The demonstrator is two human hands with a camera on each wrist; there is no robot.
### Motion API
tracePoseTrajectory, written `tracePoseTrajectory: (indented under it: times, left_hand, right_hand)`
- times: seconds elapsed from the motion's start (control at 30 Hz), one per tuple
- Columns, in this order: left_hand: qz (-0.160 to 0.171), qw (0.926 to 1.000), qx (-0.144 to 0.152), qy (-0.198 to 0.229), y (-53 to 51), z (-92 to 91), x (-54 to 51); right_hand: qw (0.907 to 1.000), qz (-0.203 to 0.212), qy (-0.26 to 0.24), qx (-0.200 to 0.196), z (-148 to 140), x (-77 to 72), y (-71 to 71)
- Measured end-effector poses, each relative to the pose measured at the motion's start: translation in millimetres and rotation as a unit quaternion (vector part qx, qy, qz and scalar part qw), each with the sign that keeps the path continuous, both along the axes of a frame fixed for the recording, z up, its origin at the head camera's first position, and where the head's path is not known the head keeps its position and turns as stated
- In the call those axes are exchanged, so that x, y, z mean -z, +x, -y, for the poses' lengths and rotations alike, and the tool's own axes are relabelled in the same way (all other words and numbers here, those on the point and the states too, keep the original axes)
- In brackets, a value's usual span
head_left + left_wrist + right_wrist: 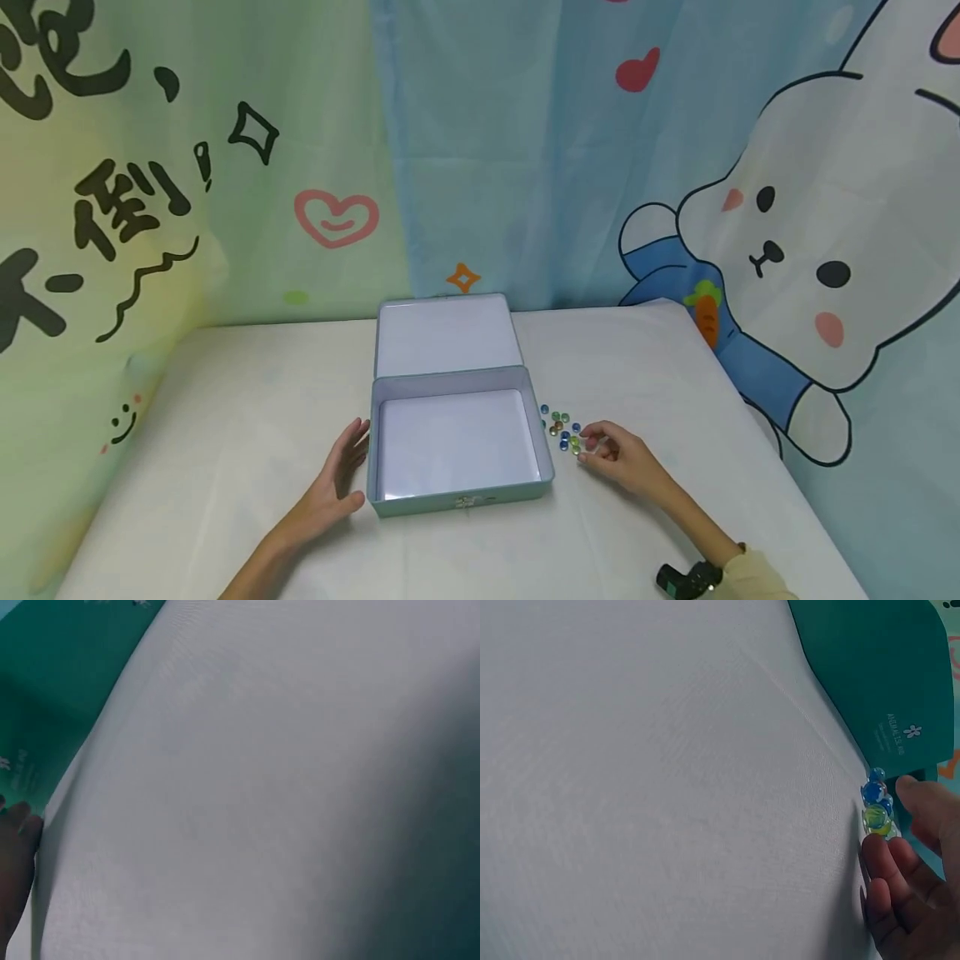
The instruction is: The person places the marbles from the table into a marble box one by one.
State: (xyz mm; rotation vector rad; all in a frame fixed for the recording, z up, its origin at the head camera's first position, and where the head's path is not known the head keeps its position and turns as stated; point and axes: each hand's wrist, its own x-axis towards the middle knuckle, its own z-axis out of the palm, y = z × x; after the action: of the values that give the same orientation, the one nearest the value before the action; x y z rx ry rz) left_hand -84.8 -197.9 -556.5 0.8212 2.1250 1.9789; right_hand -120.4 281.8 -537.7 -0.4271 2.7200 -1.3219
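Observation:
A green tin box (495, 495) stands with its lid (450, 337) tipped back behind it; the white inside holds nothing that I can see. Along its left side is my left hand (330, 487), fingers extended and thumb spread, close against the wall; whether it touches is unclear. Several glass marbles (564, 445), blue, green, yellowish and amber, lie loose on the cloth right of the box. My right hand (622, 458) reaches to their near right edge. In the right wrist view, thumb and fingers are apart around the marbles (877, 817), pinching none visibly.
A white cloth (600, 550) covers the table under the box. Behind and beside it hangs a printed curtain (480, 150) with a cartoon rabbit. A black wrist camera (688, 580) sits on the right forearm near the sleeve.

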Motion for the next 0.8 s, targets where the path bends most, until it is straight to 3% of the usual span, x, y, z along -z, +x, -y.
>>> tracePoseTrajectory:
  times: [0.23, 0.43, 0.67, 0.8]
  left_hand:
    - [0.062, 0.9973, 0.011, -0.037, -2.4, -2.5, 0.0]
    - [0.061, 0.9966, 0.009, -0.054, -3.8, -4.0, -1.7]
    - [0.048, 0.9928, -0.022, -0.107, -0.8, -3.2, -5.0]
    - [0.048, 0.9924, -0.023, -0.111, 1.0, -1.7, -3.4]
  right_hand:
    - [0.9985, -0.048, 0.023, 0.002, 0.9, 5.4, -0.3]
    - [0.9964, -0.072, 0.043, -0.002, 2.0, 9.4, -0.8]
    - [0.9960, -0.059, 0.065, -0.012, 8.4, 9.0, -3.7]
    - [0.9962, -0.052, 0.070, -0.008, 10.5, 8.6, -3.0]
